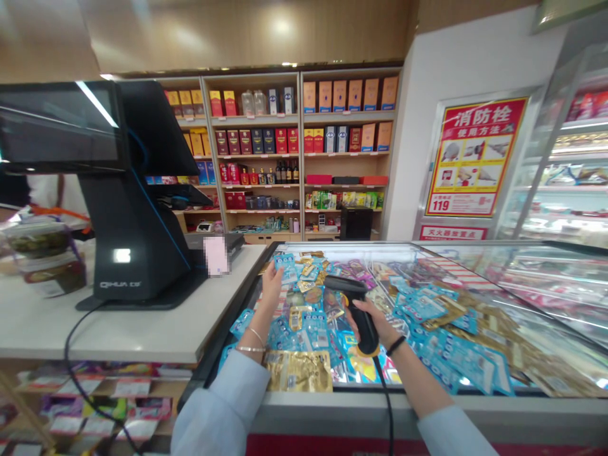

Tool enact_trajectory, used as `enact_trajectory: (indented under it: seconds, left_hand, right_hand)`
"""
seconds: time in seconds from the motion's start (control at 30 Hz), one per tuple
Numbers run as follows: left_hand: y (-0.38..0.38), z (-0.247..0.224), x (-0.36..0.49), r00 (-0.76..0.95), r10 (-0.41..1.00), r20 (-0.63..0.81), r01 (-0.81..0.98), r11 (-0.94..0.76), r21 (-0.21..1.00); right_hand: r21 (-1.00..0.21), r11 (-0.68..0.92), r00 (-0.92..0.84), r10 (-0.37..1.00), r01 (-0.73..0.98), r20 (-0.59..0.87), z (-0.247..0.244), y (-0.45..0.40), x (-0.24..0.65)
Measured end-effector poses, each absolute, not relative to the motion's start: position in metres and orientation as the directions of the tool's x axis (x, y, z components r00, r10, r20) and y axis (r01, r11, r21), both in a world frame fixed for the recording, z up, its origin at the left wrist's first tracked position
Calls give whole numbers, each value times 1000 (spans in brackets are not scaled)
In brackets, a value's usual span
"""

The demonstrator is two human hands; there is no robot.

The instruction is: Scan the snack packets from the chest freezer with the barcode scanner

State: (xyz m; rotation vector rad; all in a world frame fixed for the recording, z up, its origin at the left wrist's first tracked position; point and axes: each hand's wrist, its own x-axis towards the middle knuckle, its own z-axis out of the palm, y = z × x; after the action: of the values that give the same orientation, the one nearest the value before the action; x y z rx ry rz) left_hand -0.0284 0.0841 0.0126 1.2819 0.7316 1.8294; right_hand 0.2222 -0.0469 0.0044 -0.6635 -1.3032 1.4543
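Observation:
My left hand point(272, 282) is closed on the edge of a small blue packet point(285, 260), held over the far left part of the glass-topped freezer point(413, 400). In my right hand point(369, 318) is a black barcode scanner point(363, 310), gripped by its handle, with its head pointing left and its cable hanging down toward me. Many blue packets point(468, 358) and gold packets point(299, 372) lie loosely spread on the glass under and around both hands. A larger heap of them sits right of the scanner.
At left, a white counter point(228, 316) carries a black checkout terminal point(137, 234) and clear tubs point(47, 263). Its cable point(71, 373) droops over the counter front. Shelves of boxes point(259, 140) line the back wall; a red fire-hydrant sign point(477, 158) hangs at right.

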Motion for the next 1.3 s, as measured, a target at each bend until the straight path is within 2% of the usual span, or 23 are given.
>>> enact_trajectory:
  seconds: [0.33,0.97,1.17,1.3]
  left_hand:
    - [89,12,-32,-235,823,517,-244,-565,788]
    - [83,16,-35,-232,833,502,-305,-552,776]
    - [84,18,-34,-247,822,513,-290,-568,770]
    - [87,15,-32,-258,872,417,-243,-476,845]
  right_hand:
    - [-896,74,-369,894,-438,254,-2,-45,230]
    - [-931,33,-342,925,-364,167,1,-48,227]
    - [-930,72,-346,916,-359,204,-1,-46,229]
    - [-929,97,-337,914,-356,225,0,-44,228]
